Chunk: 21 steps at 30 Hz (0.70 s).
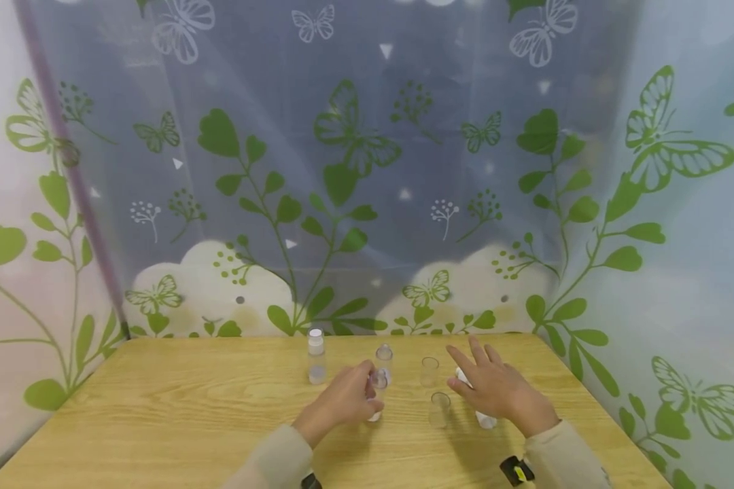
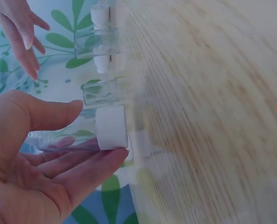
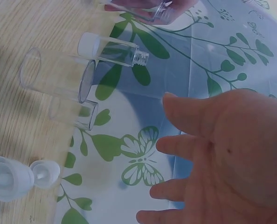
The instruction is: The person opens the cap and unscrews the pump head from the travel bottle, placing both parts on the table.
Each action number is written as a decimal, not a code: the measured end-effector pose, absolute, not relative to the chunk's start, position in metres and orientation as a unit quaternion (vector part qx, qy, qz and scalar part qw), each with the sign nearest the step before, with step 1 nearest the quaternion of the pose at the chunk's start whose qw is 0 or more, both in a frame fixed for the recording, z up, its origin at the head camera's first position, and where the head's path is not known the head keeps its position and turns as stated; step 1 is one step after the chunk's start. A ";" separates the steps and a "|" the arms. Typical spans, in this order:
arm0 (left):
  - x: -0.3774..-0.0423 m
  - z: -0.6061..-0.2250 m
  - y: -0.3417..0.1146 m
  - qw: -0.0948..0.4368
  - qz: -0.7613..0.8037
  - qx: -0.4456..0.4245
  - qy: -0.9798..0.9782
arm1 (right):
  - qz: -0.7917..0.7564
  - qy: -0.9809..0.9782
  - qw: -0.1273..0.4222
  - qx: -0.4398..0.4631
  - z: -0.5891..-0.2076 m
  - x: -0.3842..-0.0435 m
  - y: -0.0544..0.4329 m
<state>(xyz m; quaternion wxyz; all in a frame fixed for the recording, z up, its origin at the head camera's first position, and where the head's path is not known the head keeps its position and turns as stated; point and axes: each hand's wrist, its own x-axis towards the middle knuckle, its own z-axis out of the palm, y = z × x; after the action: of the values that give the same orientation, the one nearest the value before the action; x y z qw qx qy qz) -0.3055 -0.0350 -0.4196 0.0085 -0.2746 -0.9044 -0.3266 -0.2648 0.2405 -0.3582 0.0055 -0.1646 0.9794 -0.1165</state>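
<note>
My left hand (image 1: pixel 344 396) holds a clear bottle (image 1: pixel 380 379) with a white base (image 2: pixel 111 128), its open threaded neck pointing up. In the left wrist view, the thumb lies on one side and the fingers on the other. My right hand (image 1: pixel 495 386) hovers with fingers spread and nothing in it, as the bare palm in the right wrist view confirms. Below it on the table are two white pump tops (image 3: pixel 10 179), partly hidden in the head view. Another uncapped clear bottle (image 3: pixel 114 49) stands just behind the held one.
Two clear cylindrical covers (image 1: pixel 440 410) stand between the hands on the wooden table (image 1: pixel 177 407). At the left stands a bottle with a white top (image 1: pixel 316 356) under a clear cover. A patterned curtain (image 1: pixel 367 204) encloses the table's back and sides.
</note>
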 end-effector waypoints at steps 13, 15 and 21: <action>-0.314 -0.423 -0.021 0.003 -0.331 -0.263 -0.906 | -0.120 0.979 0.019 -0.163 -0.357 -0.264 0.237; -0.314 -0.422 -0.020 0.003 -0.331 -0.262 -0.906 | -0.119 0.979 0.025 -0.162 -0.357 -0.265 0.237; -0.313 -0.423 -0.020 -0.001 -0.341 -0.267 -0.901 | -0.116 0.980 0.061 -0.153 -0.353 -0.265 0.236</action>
<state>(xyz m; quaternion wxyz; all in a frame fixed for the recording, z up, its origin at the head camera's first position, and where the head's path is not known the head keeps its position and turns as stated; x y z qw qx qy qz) -0.3134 -0.0201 -0.4228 -0.0008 -0.2674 -0.9013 -0.3407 -0.2653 0.2364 -0.3528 0.0608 -0.1532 0.9795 -0.1155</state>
